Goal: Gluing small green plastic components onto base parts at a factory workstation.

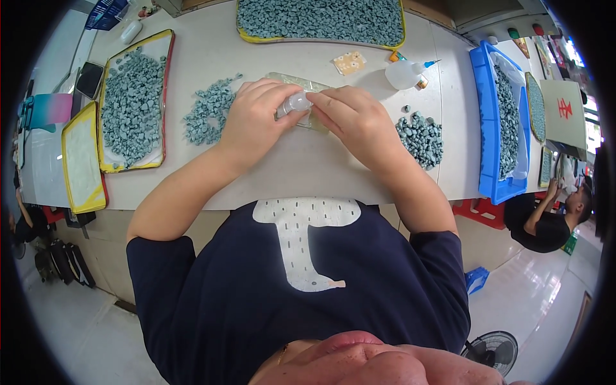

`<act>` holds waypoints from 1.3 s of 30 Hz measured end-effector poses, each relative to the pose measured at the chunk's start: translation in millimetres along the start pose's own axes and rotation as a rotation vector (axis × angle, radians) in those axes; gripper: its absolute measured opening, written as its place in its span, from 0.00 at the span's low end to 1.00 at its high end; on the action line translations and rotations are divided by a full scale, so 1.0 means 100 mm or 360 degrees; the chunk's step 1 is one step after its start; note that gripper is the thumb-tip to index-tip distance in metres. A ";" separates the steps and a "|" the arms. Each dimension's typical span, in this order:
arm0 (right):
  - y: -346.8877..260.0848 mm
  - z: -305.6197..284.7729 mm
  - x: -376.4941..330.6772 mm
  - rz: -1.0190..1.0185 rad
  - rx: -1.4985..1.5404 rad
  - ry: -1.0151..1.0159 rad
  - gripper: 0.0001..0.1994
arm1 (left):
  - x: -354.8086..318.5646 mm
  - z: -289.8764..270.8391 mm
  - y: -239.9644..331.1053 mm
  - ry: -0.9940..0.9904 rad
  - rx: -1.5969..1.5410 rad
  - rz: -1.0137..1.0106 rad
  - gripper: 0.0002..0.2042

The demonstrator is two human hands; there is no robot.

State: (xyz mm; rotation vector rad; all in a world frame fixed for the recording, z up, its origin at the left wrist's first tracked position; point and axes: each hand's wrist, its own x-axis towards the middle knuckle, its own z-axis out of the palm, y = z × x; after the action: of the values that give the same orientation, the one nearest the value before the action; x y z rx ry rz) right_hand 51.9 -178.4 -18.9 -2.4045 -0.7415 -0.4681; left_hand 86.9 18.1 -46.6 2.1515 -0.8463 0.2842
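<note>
My left hand (pixel 255 119) and my right hand (pixel 350 119) meet over the white table (pixel 205 58), both pinching a small clear plastic bottle (pixel 296 102). Under them lies a flat, pale translucent tray piece (pixel 301 82), mostly hidden by my fingers. A loose heap of small grey-green stone pieces (pixel 206 110) lies just left of my left hand. Another heap of the same pieces (pixel 421 136) lies just right of my right hand.
Yellow-rimmed trays of grey-green pieces sit at the left (pixel 133 102) and at the far edge (pixel 321 20); an emptier one (pixel 82 157) lies left. A blue bin (pixel 497 122) stands right. A squeeze bottle (pixel 405 72) and small card (pixel 350 62) lie beyond my hands. A seated person (pixel 552 215) is at right.
</note>
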 end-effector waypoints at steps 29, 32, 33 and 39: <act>-0.17 -0.17 0.41 -0.1090 -0.0692 -0.0542 0.04 | -0.10 -0.19 -0.03 -0.0002 -0.0008 0.0095 0.15; -0.20 -0.17 0.43 -0.1112 -0.0716 -0.0583 0.05 | -0.12 -0.20 -0.04 0.0016 -0.0020 0.0098 0.15; -0.22 -0.17 0.45 -0.1152 -0.0750 -0.0608 0.05 | -0.13 -0.20 -0.04 0.0021 -0.0026 0.0101 0.15; -0.26 -0.19 0.50 -0.1297 -0.0907 -0.0704 0.06 | -0.12 -0.21 -0.06 0.0003 -0.0038 0.0078 0.15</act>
State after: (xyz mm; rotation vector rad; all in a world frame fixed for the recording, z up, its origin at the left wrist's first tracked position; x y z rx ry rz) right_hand 72.7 -152.5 30.4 -2.6560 -2.0486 -0.5021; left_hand 82.7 41.9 -41.8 2.1101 -0.8979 0.2993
